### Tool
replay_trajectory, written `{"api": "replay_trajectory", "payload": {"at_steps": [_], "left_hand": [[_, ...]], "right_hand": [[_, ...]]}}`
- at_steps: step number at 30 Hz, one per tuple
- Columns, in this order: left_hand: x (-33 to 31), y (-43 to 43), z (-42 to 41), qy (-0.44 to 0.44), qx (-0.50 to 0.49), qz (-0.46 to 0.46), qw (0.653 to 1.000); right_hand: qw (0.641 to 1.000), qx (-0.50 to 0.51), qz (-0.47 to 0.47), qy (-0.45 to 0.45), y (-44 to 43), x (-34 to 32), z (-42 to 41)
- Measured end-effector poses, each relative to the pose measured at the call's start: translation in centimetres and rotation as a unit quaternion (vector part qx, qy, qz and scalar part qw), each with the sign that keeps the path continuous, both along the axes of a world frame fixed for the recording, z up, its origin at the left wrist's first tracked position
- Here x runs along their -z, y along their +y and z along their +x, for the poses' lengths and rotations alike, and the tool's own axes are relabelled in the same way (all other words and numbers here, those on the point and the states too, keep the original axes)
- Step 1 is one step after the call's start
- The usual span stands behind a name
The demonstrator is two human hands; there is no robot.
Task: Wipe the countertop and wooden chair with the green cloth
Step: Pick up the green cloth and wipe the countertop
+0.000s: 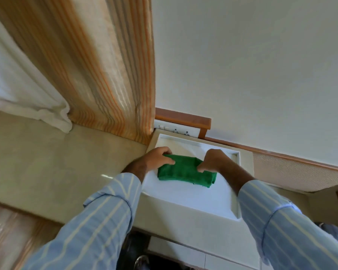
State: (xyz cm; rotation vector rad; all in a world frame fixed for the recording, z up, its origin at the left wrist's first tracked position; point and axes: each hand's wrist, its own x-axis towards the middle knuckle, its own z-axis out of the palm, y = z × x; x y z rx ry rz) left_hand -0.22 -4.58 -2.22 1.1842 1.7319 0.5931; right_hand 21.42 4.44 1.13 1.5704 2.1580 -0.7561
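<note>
A folded green cloth (185,173) lies on the white bench (193,197) in the corner, beside the striped curtain (109,75). Both hands grip it — the left hand (156,157) with fingers curled over its far left edge, the right hand (213,161) with fingers closed on its right end. Striped blue sleeves (109,207) cover both forearms.

- The left hand (156,157) covered the far left corner of the green cloth (185,172); its fingertips were curled out of sight.
- The right hand (213,161) hid the cloth's far right edge.
- The striped sleeves (98,221) ran off the bottom edge.
- The curtain (98,65) hid the left end of the socket plate (176,130), whose details were too small to read.
- Things below the countertop (187,199) at its near edge were dark and unclear.
</note>
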Motion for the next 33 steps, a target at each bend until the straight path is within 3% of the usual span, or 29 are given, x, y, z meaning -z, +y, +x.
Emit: {"api": "replay_trajectory", "payload": {"at_steps": [4,13,23,28,33], "left_hand": [[-3.2,-4.1,-5.0,-0.084,-0.123,0.02,0.989],[-5.3,-19.4,-21.3,-0.132,-0.35,0.104,0.921],[-3.8,-34.4,-37.0,-0.112,-0.459,0.09,0.877],[-1.7,-37.2,-43.0,-0.132,-0.508,0.11,0.844],[1.0,-37.3,-50.0,-0.068,-0.532,0.084,0.84]], "right_hand": [[0.997,-0.05,0.007,0.053,-0.9,-3.8,-5.8],[0.97,-0.067,-0.078,0.223,-9.2,-6.4,-24.3],[0.948,-0.092,-0.11,0.283,-20.3,-2.6,-42.4],[0.94,-0.077,-0.165,0.287,-22.9,-1.5,-50.3],[0.938,-0.048,-0.192,0.286,-23.0,2.0,-58.6]]}}
